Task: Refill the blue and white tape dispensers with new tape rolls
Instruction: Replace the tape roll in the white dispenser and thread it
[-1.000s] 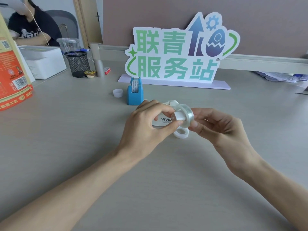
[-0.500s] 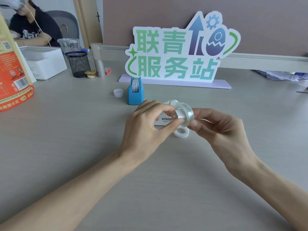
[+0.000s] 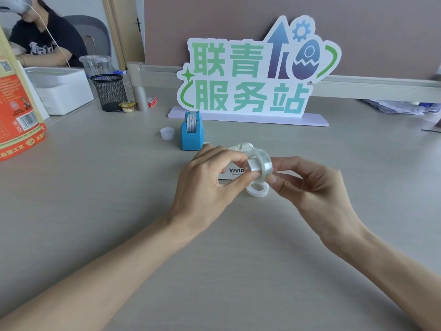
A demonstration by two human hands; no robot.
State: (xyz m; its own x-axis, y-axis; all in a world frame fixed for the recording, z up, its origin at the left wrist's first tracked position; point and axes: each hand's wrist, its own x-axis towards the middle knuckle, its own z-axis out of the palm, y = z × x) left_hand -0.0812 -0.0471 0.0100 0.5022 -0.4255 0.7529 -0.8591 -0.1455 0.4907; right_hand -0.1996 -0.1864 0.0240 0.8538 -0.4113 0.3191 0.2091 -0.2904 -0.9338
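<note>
Both hands hold one clear tape roll [image 3: 261, 163] just above the desk. My left hand [image 3: 210, 177] pinches a white hub that sticks out of the roll's left side. My right hand [image 3: 307, 185] grips the roll's rim from the right. Behind them stands the white tape dispenser [image 3: 243, 147], mostly hidden, marked "VIVID". Under the held roll a second white roll [image 3: 256, 190] lies flat on the desk. The blue tape dispenser [image 3: 191, 134] stands upright further back on the left with a printed tape roll in it.
A small white cap [image 3: 167, 133] sits left of the blue dispenser. A large standing sign [image 3: 257, 75] runs across the back. A black mesh pen cup [image 3: 109, 91], a white box [image 3: 59, 89] and an orange bag [image 3: 16, 111] are at the left. A person sits at the far left.
The hands and the tape roll have hardly moved; the fingers have only shifted slightly on the roll and its hub.
</note>
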